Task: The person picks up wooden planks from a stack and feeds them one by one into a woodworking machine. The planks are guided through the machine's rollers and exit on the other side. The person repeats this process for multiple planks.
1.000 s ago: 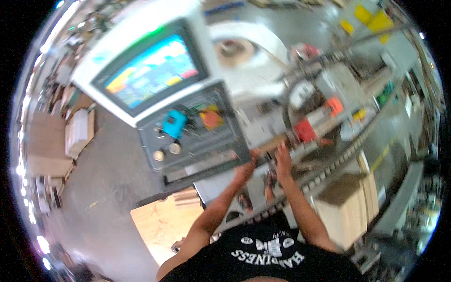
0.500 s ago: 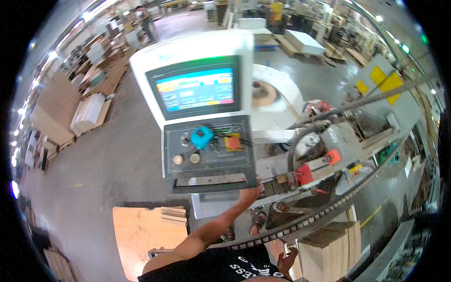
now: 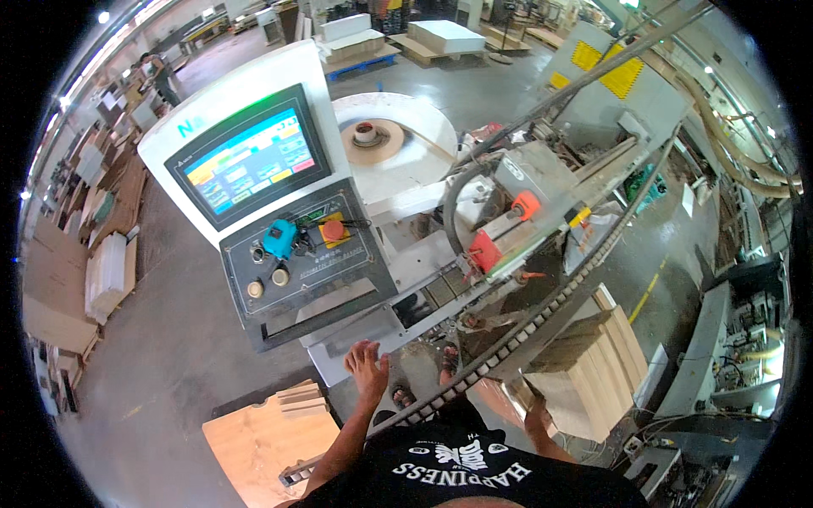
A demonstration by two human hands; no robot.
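Note:
My left hand (image 3: 367,370) is open, fingers apart and holding nothing, over the pale metal shelf (image 3: 326,349) below a machine's control panel (image 3: 279,245). A lit touchscreen (image 3: 252,161) fills the panel's upper part. On its lower part are a teal tape measure (image 3: 278,240), a red push button (image 3: 334,230) on a yellow square and two pale knobs. My right hand (image 3: 537,416) is low at the near left side of a stack of wooden boards (image 3: 589,372). Its fingers are too indistinct to show whether they grip a board.
A ridged rail (image 3: 508,360) curves between my body and the machine. Behind the panel lies a round white table (image 3: 415,118) with a reel. At lower left, an orange-brown board (image 3: 262,440) bears several wood strips. White panels (image 3: 445,36) are stacked far off.
My left hand has come away from the panel's lower edge, back toward me. My right hand has moved up along the board stack. The view has turned right.

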